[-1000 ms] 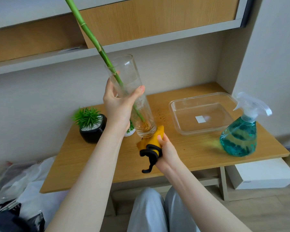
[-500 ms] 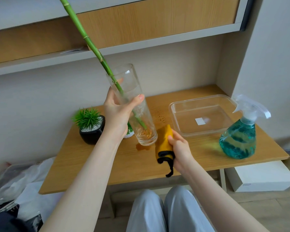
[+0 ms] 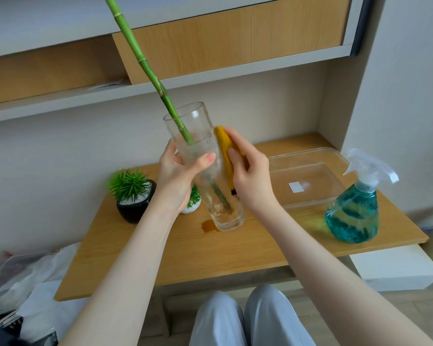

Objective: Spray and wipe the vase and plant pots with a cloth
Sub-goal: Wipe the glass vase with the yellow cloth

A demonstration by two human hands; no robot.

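A tall clear glass vase [image 3: 203,146] with a green bamboo stalk [image 3: 145,63] in it tilts above the wooden table [image 3: 160,255]. My left hand [image 3: 178,176] grips the vase around its middle. My right hand [image 3: 248,176] holds a yellow cloth [image 3: 224,148] against the vase's right side, near the upper half. A black pot [image 3: 135,208] with a spiky green plant stands at the left. A small white pot [image 3: 191,207] is partly hidden behind my left hand. The blue-green spray bottle [image 3: 355,211] stands at the right.
A clear plastic tray [image 3: 335,158] lies on the table between the vase and the spray bottle. A small brown wet patch [image 3: 209,226] marks the table under the vase. Shelves hang above. Bags lie on the floor at the left, a white box at the right.
My right hand has risen with the yellow cloth from below the vase's base up to its right side. The vase has stayed in my left hand, lowered a little.
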